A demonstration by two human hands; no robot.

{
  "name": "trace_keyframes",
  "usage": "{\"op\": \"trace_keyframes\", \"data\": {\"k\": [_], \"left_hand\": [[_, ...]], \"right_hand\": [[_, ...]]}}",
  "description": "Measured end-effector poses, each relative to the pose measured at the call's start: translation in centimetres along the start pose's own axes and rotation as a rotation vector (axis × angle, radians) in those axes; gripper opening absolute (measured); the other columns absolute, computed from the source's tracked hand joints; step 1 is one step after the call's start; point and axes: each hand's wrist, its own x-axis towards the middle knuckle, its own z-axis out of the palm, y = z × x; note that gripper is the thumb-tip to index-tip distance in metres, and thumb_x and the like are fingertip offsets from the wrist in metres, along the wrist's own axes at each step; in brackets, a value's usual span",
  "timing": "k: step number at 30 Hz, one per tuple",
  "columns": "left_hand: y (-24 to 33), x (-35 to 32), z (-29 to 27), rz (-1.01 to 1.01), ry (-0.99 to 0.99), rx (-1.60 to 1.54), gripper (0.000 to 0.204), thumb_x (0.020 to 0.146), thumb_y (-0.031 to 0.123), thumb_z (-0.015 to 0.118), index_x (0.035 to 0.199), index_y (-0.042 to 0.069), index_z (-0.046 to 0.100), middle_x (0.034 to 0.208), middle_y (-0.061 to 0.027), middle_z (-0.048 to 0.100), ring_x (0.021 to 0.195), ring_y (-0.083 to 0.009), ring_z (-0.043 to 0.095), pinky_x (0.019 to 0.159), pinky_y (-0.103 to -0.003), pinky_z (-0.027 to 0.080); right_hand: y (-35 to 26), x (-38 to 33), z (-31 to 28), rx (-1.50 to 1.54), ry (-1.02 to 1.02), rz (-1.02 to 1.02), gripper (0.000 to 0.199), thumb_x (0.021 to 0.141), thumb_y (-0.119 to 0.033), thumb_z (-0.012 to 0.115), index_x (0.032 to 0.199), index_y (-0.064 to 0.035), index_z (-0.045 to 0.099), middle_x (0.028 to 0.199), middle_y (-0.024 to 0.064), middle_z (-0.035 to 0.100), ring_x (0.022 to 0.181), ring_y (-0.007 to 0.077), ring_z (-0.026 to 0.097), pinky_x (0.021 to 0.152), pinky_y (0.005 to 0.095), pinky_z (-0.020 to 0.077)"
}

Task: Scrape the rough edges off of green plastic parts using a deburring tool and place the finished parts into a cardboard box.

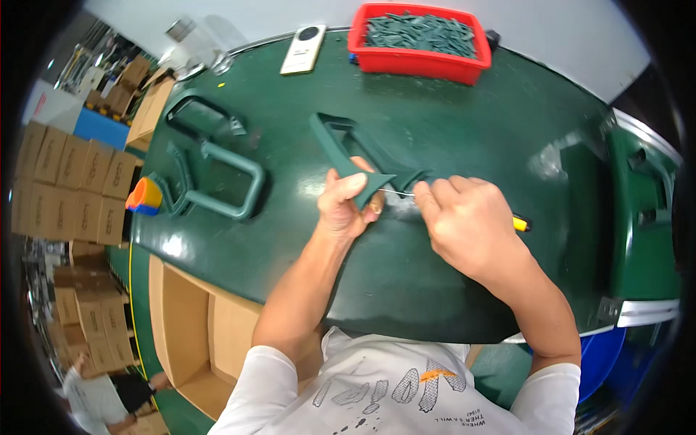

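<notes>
My left hand (344, 203) grips a green plastic handle-like frame (341, 148) near its pointed lower end, thumb on top. The frame's loop tilts up and away over the table. My right hand (471, 221) is closed around a hand tool whose thin metal shaft (397, 193) reaches left to the frame's pointed end. A yellow-and-black handle end (520, 222) sticks out behind that hand and seems to belong to the same tool. The fingers hide most of it, so its exact kind does not show.
Several similar green frames (232, 181) lie at the left, beside an orange, yellow and blue object (145, 196). A red bin (420, 61) of green pieces and a pale phone-shaped object (303, 49) are at the back. An open carton (181, 319) stands below the front-left edge.
</notes>
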Motion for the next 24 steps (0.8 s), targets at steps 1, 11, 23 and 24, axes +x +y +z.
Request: {"op": "trace_keyframes", "data": {"k": [1,11,23,24], "left_hand": [[0.4,-0.6,0.3,0.007,0.104,0.006,0.026,0.071,0.021,0.062,0.087,0.001,0.057,0.067,-0.0117,0.059,0.044,-0.0187,0.052,0.038,-0.029,0.042],[-0.2,-0.7,3.7,0.115,0.017,0.142,0.037,0.069,0.022,0.071,0.089,-0.006,0.055,0.07,-0.0111,0.061,0.042,-0.0141,0.055,0.033,-0.022,0.041],[-0.2,-0.3,3.6,0.116,-0.061,0.196,0.038,0.07,0.027,0.075,0.082,-0.001,0.053,0.065,-0.0121,0.059,0.045,-0.0143,0.056,0.038,-0.021,0.043],[-0.2,-0.2,3.4,0.107,-0.064,0.208,0.038,0.07,0.026,0.076,0.082,-0.001,0.053,0.064,-0.0121,0.06,0.045,-0.0142,0.056,0.038,-0.021,0.043]], "right_hand": [[-0.3,-0.1,0.2,-0.001,0.049,-0.031,0.015,0.068,-0.008,0.056,0.082,-0.0019,0.054,0.071,0.0102,0.055,0.064,0.024,0.058,0.057,0.0354,0.046],[3.4,-4.2,3.4,-0.158,0.428,-0.084,0.02,0.082,-0.018,0.061,0.099,-0.0076,0.064,0.073,0.0118,0.058,0.061,0.0307,0.056,0.055,0.0367,0.0466],[4.3,-5.5,5.6,-0.115,0.469,0.208,0.013,0.08,-0.012,0.063,0.086,-0.0015,0.066,0.071,0.0126,0.058,0.062,0.0302,0.056,0.059,0.0369,0.0474],[4.2,-5.4,5.6,-0.106,0.47,0.213,0.012,0.08,-0.012,0.063,0.086,-0.0014,0.066,0.071,0.0127,0.058,0.062,0.0301,0.056,0.059,0.0369,0.0475]]}}
